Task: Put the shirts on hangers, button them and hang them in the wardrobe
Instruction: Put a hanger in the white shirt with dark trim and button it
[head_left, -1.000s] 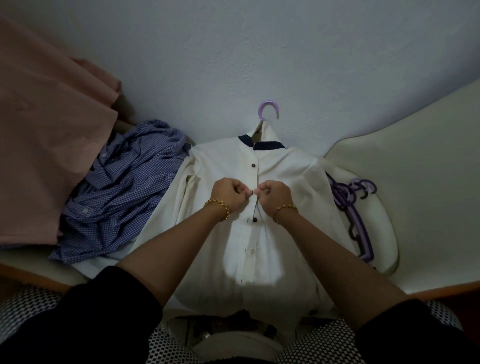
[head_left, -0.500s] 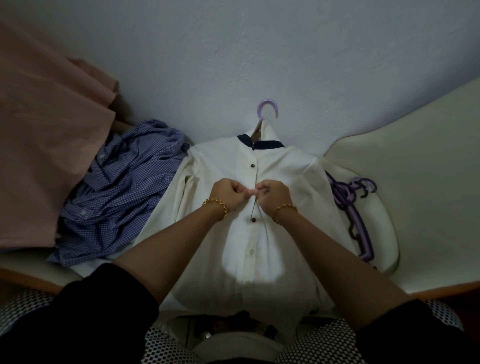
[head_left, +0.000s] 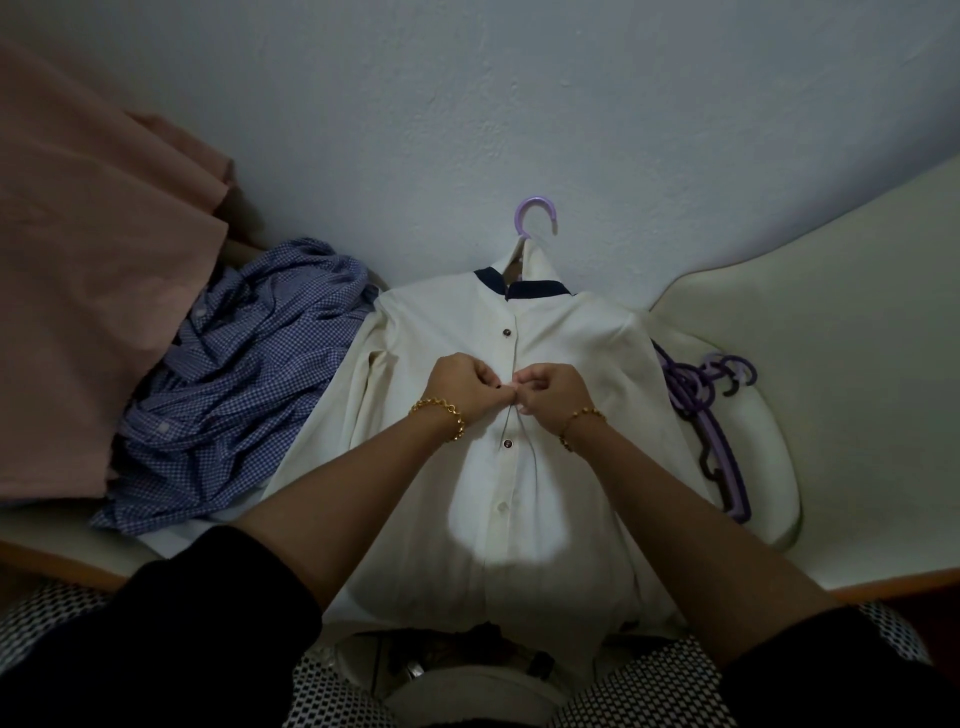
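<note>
Looking down past our black sleeves (head_left: 156, 649), we see both our arms reach over a white shirt (head_left: 597, 364). It lies front side up on a cream surface (head_left: 857, 415). A white button (head_left: 502, 505) and a dark button (head_left: 507, 443) sit on the middle strip, just on our side of the hands.

Our left hand (head_left: 467, 387) and right hand (head_left: 550, 395) meet at that strip with fingers curled in. The fingertips of both hands pinch the shirt's edge at one spot and touch each other. A gold bracelet (head_left: 439, 410) is on each wrist.

Past the hands comes the dark blue collar (head_left: 540, 288). A purple hanger (head_left: 537, 215) is inside the shirt, and only its hook pokes out at the top, by the wall (head_left: 519, 104).

A crumpled blue checked shirt (head_left: 249, 379) lies just left of the white one, touching its sleeve. Pink cloth (head_left: 88, 291) covers its far left side. On the right, a heap of spare hangers (head_left: 711, 415) lies near the white shirt's shoulder.
</note>
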